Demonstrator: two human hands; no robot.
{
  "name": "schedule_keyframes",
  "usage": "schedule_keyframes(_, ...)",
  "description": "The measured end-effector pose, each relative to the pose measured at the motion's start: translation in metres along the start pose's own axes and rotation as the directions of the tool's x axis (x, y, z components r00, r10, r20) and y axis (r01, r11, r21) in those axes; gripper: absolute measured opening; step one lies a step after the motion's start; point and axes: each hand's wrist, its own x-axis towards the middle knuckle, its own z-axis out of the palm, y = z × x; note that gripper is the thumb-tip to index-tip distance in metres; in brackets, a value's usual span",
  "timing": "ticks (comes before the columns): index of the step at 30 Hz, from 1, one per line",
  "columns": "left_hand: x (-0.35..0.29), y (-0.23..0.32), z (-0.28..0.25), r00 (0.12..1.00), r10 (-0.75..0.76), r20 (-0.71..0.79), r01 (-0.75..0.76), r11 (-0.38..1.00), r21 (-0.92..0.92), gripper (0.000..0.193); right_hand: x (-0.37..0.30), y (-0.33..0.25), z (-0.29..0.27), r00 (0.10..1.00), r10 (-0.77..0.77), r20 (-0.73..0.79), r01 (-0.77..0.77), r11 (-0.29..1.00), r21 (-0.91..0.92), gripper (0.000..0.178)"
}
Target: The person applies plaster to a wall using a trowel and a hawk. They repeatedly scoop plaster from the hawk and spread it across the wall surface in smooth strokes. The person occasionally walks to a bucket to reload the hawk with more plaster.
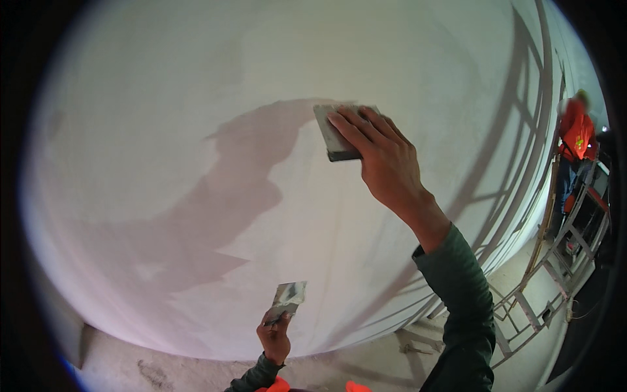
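My right hand is raised to the pale wall, its fingers pressed over a flat, rectangular putty scraper that lies against the surface. The scraper is grey and smeared, with a thick dark strip along its lower edge. Much lower and to the left, my left hand grips a putty knife by its handle, blade pointing up. White putty coats part of that blade. This hand stands in front of the wall, away from the scraper. My thumb under the scraper is hidden.
Grey ladders or frames stand at the right, near a person in an orange vest. A small piece of debris lies on the dusty floor along the wall's foot. Shadows of my arm and a ladder fall across the wall.
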Motion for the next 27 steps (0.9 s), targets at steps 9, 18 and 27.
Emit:
schedule_keyframes(9, 0.011, 0.021, -0.071, 0.984, -0.13, -0.122, 0.12, 0.989, -0.084, 0.009, -0.028, -0.074, 0.008, 0.823, 0.033, 0.567, 0.045, 0.991, -0.123, 0.054)
schedule_keyframes(18, 0.02, 0.02, -0.076, 0.995, -0.072, -0.068, 0.069, 0.997, -0.046, 0.007, 0.025, -0.041, 0.019, 0.981, 0.115, 0.158, -0.092, 0.985, -0.145, 0.064)
schedule_keyframes(27, 0.021, 0.004, -0.078, 0.99, -0.061, -0.131, 0.053, 0.997, -0.064, 0.015, -0.089, -0.092, 0.046, 0.94, 0.062, 0.335, -0.04, 0.997, -0.073, 0.058)
